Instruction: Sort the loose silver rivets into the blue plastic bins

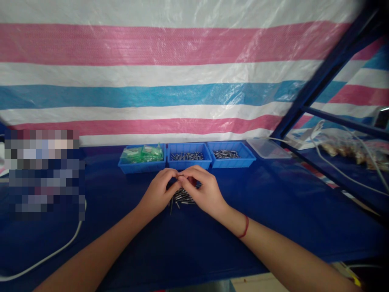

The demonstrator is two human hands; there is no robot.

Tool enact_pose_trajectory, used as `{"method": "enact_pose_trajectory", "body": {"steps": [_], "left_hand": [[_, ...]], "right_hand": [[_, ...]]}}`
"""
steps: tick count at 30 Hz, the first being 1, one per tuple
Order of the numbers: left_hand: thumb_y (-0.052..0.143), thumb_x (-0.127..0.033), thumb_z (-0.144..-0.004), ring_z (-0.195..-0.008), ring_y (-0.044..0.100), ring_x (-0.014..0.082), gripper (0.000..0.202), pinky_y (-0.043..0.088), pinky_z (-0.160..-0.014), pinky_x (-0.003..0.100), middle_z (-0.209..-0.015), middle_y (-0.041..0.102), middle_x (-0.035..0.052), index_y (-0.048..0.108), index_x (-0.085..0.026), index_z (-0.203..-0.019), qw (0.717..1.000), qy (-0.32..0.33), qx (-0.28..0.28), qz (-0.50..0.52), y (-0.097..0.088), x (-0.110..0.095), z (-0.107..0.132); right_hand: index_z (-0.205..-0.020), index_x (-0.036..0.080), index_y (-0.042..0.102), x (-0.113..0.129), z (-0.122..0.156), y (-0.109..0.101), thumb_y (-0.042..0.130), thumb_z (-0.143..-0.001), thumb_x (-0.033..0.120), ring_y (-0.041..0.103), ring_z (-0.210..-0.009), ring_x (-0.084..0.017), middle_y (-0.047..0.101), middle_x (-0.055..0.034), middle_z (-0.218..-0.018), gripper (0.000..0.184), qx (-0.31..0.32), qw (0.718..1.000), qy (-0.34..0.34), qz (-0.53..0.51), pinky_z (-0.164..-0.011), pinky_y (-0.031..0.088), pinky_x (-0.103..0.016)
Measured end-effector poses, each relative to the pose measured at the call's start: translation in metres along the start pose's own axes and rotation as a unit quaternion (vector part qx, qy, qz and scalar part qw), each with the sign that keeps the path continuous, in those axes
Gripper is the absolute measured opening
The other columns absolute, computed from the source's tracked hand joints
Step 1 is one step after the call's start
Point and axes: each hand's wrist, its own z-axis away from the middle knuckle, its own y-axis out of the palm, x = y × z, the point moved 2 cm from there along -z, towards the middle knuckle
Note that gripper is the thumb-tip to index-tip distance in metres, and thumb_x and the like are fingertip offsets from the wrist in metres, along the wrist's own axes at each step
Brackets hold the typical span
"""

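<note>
My left hand [159, 190] and my right hand [203, 187] meet at the fingertips in the middle of the view. Both are closed in a pinch, and whatever sits between the fingers is too small or hidden to name. Under them on the blue table lies a pile of thin metal pins [184, 196], partly covered by my right hand. Just beyond stand three blue bins in a row. The left bin [142, 167] holds green plastic packets [147, 153]. Metal pieces [188, 156] fill the bottom of the middle bin [190, 164], and similar pieces [226, 154] lie in the right bin [234, 163].
A clear plastic lid [269, 149] lies right of the bins. A blue metal frame [319, 69] slants up at the right, with white cables [337, 174] and bagged brown items [349, 152] behind it. Another white cable [68, 243] curves across the left. A striped sheet [152, 97] hangs behind.
</note>
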Motion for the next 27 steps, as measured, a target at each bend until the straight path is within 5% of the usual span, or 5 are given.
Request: {"method": "enact_pose_trajectory", "body": {"steps": [10, 18, 23, 27], "left_hand": [[0.054, -0.028, -0.088, -0.093, 0.056, 0.0182, 0.008, 0.043, -0.086, 0.033, -0.093, 0.060, 0.0034, 0.057, -0.020, -0.089, 0.995, 0.050, -0.058, -0.063, -0.026, -0.006, -0.005], [0.053, -0.026, -0.089, -0.089, 0.057, 0.0169, 0.009, 0.045, -0.083, 0.030, -0.094, 0.061, 0.0035, 0.057, -0.020, -0.094, 0.996, 0.041, -0.065, -0.040, -0.024, -0.011, -0.002], [0.051, -0.030, -0.089, -0.095, 0.058, 0.0195, 0.025, 0.045, -0.085, 0.034, -0.103, 0.062, 0.0053, 0.052, -0.022, -0.113, 0.998, 0.013, -0.018, -0.064, -0.019, -0.009, 0.000], [0.050, -0.030, -0.090, -0.099, 0.057, 0.0210, 0.021, 0.043, -0.088, 0.035, -0.102, 0.063, 0.0052, 0.058, -0.023, -0.107, 0.994, 0.033, 0.059, -0.090, -0.014, -0.012, 0.001]], "right_hand": [[-0.086, 0.019, 0.065, -0.005, -0.004, -0.004, 0.056, -0.085, 0.022, 0.053, -0.065, -0.013, 0.060, -0.0026, -0.077, 0.009, 0.005, 1.000, 0.014, -0.014, -0.055, 0.042, -0.025], [-0.083, 0.019, 0.062, -0.003, -0.008, -0.007, 0.053, -0.086, 0.021, 0.053, -0.064, -0.013, 0.058, -0.0017, -0.074, 0.010, 0.033, 0.999, -0.006, 0.013, -0.056, 0.043, -0.024], [-0.081, 0.019, 0.063, -0.015, -0.032, -0.052, 0.051, -0.085, 0.019, 0.055, -0.068, -0.015, 0.063, -0.0032, -0.077, 0.012, -0.062, 0.985, -0.047, 0.153, -0.067, 0.044, -0.028], [-0.083, 0.016, 0.066, -0.043, -0.040, -0.104, 0.051, -0.082, 0.023, 0.056, -0.065, -0.016, 0.064, -0.0048, -0.074, 0.017, -0.204, 0.931, 0.025, 0.302, -0.066, 0.043, -0.029]]}}
